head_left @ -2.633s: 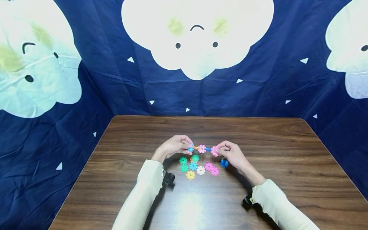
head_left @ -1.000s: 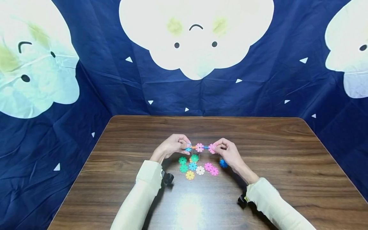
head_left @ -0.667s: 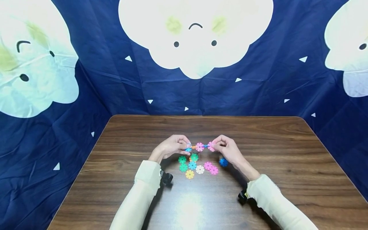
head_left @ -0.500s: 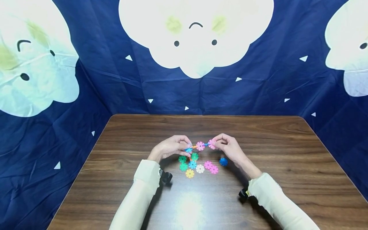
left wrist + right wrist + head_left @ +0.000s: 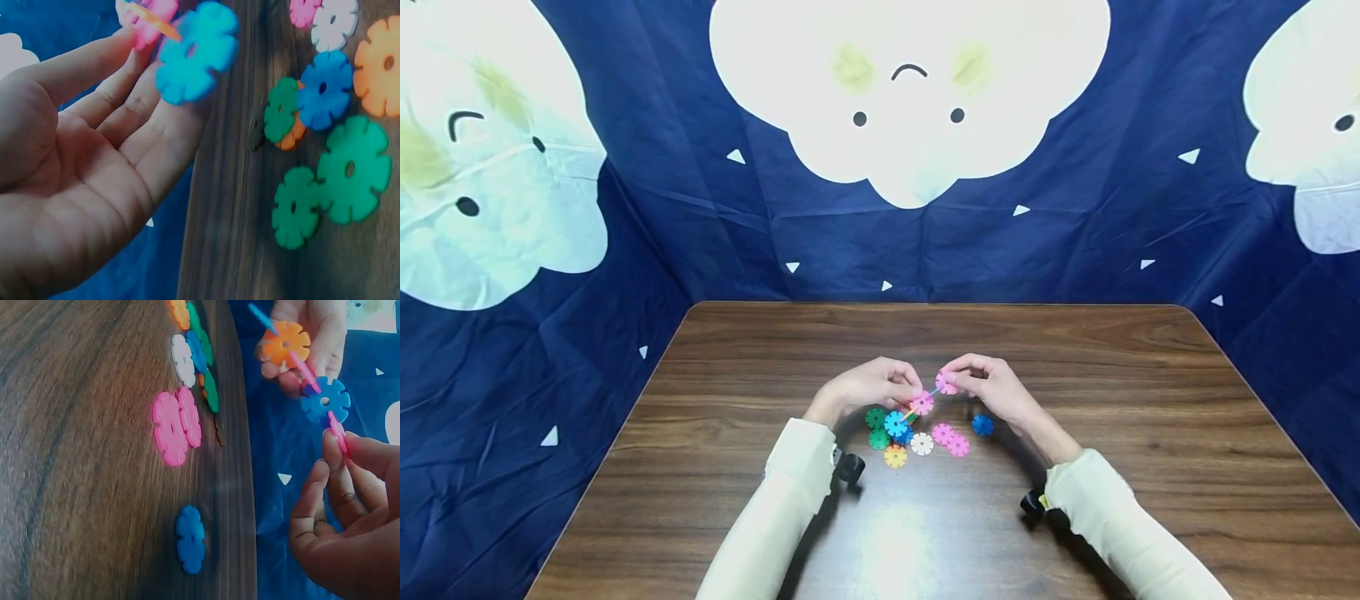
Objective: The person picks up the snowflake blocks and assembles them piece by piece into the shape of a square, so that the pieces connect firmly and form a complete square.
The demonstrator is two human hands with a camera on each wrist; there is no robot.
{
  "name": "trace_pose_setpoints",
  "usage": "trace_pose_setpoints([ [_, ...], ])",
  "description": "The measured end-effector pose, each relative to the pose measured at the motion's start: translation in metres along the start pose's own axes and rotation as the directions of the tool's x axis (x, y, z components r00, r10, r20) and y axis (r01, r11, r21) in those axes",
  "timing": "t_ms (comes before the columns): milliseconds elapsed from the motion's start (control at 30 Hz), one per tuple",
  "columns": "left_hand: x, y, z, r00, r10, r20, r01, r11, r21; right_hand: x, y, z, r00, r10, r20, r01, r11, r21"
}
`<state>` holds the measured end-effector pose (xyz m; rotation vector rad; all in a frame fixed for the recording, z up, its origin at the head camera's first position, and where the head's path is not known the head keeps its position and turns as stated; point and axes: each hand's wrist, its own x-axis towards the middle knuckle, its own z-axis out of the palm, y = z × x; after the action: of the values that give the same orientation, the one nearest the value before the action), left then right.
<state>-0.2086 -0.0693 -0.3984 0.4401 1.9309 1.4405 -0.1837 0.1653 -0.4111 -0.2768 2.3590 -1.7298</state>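
Observation:
Between the hands, off the table, hangs a chain of interlocking snowflake discs: light blue (image 5: pixel 199 53), orange (image 5: pixel 285 344), a middle pink disc (image 5: pixel 922 404), blue (image 5: pixel 325 402) and an end pink disc (image 5: pixel 338 434). My left hand (image 5: pixel 880 383) pinches the middle pink disc between thumb and fingers, palm facing its wrist camera. The light blue end sticks out free, tilted down towards the near side. With thumb and index finger, my right hand (image 5: pixel 996 387) pinches the pink disc at the other end. The chain slopes up to the right.
Loose discs lie under the chain: green ones (image 5: pixel 354 169), a blue one (image 5: pixel 324 90), a yellow-orange one (image 5: pixel 895 456), a white one (image 5: pixel 922 443) and two pink ones (image 5: pixel 958 446). A dark blue disc (image 5: pixel 982 426) lies apart on the right. The wooden table (image 5: pixel 1075 350) meets a blue curtain (image 5: pixel 835 233).
My left hand has shifted its grip from the light blue end to the middle pink disc, moving right. The chain, level before, now slants, its light blue end lower and nearer.

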Motion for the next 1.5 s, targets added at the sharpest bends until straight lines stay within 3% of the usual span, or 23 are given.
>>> trace_pose_setpoints([
  [200, 0.001, 0.0, 0.004, 0.998, -0.008, 0.064, 0.011, 0.999, -0.046, -0.001, -0.001, 0.004, 1.0, 0.0, 0.001, 0.0, 1.0, 0.003],
  [333, 0.002, -0.003, 0.002, 0.999, -0.009, 0.043, 0.011, 0.999, -0.039, -0.002, 0.002, -0.002, 0.999, 0.033, -0.007, -0.033, 0.999, -0.037],
  [400, 0.001, -0.005, 0.001, 1.0, -0.013, 0.02, 0.014, 0.999, -0.045, -0.004, 0.004, -0.009, 0.999, 0.037, -0.009, -0.038, 0.991, -0.131],
  [500, 0.0, -0.009, -0.003, 1.0, -0.016, -0.005, 0.016, 0.998, -0.061, -0.01, 0.006, -0.019, 0.999, 0.031, 0.027, -0.019, 0.933, -0.36],
  [600, -0.002, -0.011, -0.006, 0.999, -0.017, -0.027, 0.015, 0.998, -0.065, -0.019, 0.006, -0.026, 0.995, 0.05, 0.085, 0.007, 0.823, -0.569],
  [700, -0.003, -0.011, -0.008, 0.999, -0.017, -0.049, 0.013, 0.998, -0.068, -0.026, 0.01, -0.027, 0.988, 0.098, 0.119, 0.005, 0.751, -0.66],
  [800, -0.001, -0.012, -0.01, 0.998, -0.018, -0.061, 0.014, 0.997, -0.077, -0.029, 0.014, -0.024, 0.985, 0.117, 0.123, 0.0, 0.726, -0.687],
  [933, 0.0, -0.012, -0.011, 0.997, -0.017, -0.069, 0.012, 0.996, -0.085, -0.029, 0.019, -0.021, 0.988, 0.102, 0.116, 0.003, 0.737, -0.676],
  [1067, 0.0, -0.011, -0.01, 0.998, -0.027, -0.064, 0.021, 0.995, -0.103, -0.028, 0.021, -0.021, 0.991, 0.089, 0.102, -0.003, 0.768, -0.64],
  [1167, -0.001, -0.01, -0.009, 0.998, -0.038, -0.054, 0.032, 0.994, -0.109, -0.027, 0.022, -0.02, 0.996, 0.033, 0.085, 0.023, 0.809, -0.588],
  [1267, -0.001, -0.01, -0.007, 0.999, -0.032, -0.04, 0.028, 0.994, -0.11, -0.025, 0.02, -0.018, 0.997, -0.077, 0.024, 0.079, 0.859, -0.506],
  [1367, -0.001, -0.009, -0.006, 1.0, -0.022, -0.021, 0.019, 0.992, -0.123, -0.023, 0.016, -0.013, 0.978, -0.199, -0.061, 0.155, 0.892, -0.426],
  [1500, -0.001, -0.008, -0.002, 1.0, -0.007, 0.005, 0.007, 0.99, -0.137, -0.022, 0.011, -0.004, 0.931, -0.331, -0.153, 0.252, 0.887, -0.388],
])
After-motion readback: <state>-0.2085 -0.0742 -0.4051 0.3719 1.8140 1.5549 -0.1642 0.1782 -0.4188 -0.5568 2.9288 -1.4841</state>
